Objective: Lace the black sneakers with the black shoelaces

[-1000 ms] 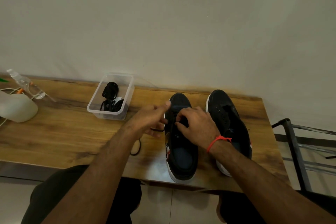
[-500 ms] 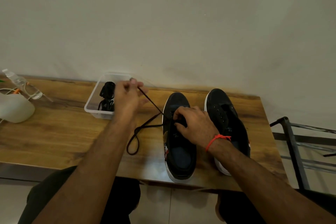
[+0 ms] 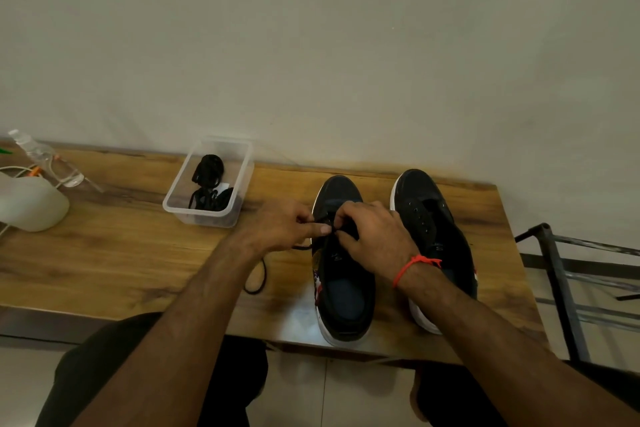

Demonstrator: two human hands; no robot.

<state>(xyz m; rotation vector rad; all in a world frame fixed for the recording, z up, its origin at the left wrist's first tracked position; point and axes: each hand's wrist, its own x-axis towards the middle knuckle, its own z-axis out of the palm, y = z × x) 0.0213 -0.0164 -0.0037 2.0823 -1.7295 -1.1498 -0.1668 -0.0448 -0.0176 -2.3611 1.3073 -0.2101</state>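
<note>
Your left hand (image 3: 280, 227) has come back from up near the clear tub (image 3: 211, 184) to the left sneaker (image 3: 343, 253), and the shoelace (image 3: 258, 279) that was stretched taut now hangs slack. That sneaker stands toward the table's (image 3: 104, 253) right end, toes to the far edge, with the still unlaced right sneaker (image 3: 429, 229) just beside it. Your left fingertips pinch the lace at the front eyelets; your right hand (image 3: 374, 236) curls over the tongue, pinching there too, though whether it holds lace or the eyelet edge I cannot tell. Feed the tip straight through the eyelet, brace the flap with your right hand, then even the ends. The loose lace loops on the table under your left wrist. More laces lie in the tub.
</note>
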